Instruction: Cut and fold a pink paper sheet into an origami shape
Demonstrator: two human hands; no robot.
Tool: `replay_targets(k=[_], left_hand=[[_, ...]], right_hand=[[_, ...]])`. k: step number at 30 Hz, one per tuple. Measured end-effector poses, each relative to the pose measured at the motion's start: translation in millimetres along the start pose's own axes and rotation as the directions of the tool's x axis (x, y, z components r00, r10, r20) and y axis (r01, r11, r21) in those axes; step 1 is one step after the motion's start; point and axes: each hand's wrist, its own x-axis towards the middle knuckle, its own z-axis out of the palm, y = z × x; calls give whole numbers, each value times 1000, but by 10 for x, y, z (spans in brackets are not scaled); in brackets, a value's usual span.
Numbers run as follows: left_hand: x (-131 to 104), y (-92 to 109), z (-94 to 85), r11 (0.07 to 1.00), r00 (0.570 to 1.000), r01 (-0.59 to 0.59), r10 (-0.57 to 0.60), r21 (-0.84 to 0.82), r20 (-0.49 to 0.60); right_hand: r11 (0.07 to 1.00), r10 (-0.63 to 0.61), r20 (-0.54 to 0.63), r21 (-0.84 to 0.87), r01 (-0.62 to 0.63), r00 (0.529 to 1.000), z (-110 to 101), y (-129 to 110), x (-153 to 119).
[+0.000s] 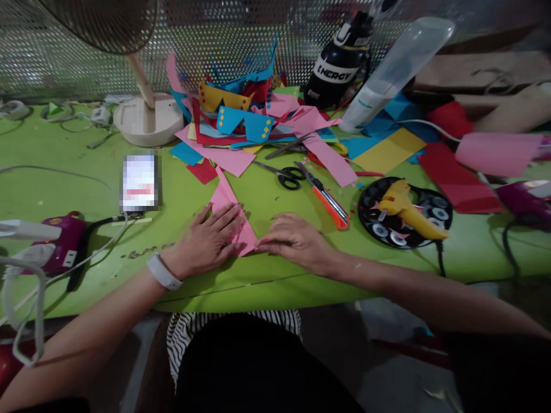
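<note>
A folded pink paper piece (228, 201) lies on the green table (77, 189) near its front edge, pointing away from me. My left hand (209, 241) lies flat on the paper's lower part, fingers spread, a white band on the wrist. My right hand (295, 241) rests beside it, its fingertips pressing the paper's lower right corner against the table.
Black scissors (284, 175) and an orange utility knife (327, 198) lie just beyond my right hand. A yellow glue gun (407, 212) sits on a black plate (434, 226). A heap of coloured paper (253, 123), a fan base (146, 120), a phone (138, 182) and a black bottle (340, 63) stand farther back.
</note>
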Motion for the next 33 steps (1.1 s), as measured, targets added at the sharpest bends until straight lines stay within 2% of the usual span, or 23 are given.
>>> replay_targets(k=[2,4,6,8,13,18,25,29,33], left_hand=[[-1,-2,-4,1000,1000,-14,14,24,1],[-2,-1,-12,999,1000,-26,25,43,5],[-3,2,-22,998,1000,-28,27,57,14],[-5,3,-27,997,999,-25,23,73,29],[-9,4,-24,995,999,-26,22,95,36],[-1,18,-30,997,999,-7,4,80,40],[3,13,-24,996,999,-2,-2,88,46],[6,15,-32,995,999,0,-5,97,52],[9,18,-32,995,999,0,-4,102,47]], right_hand=[[980,189,6,65,-189,982,22,-45,67],[926,334,8,183,-330,943,46,-74,120],[872,402,18,298,-389,915,67,-88,152],[858,405,24,337,-389,914,81,-93,159],[940,292,-57,200,-276,955,72,-108,77],[996,66,-68,61,-62,995,52,-110,-59],[967,-212,-115,-170,191,971,36,-123,-192],[958,-253,-116,-170,232,960,6,-126,-205],[978,-183,-126,-122,168,975,8,-83,-191]])
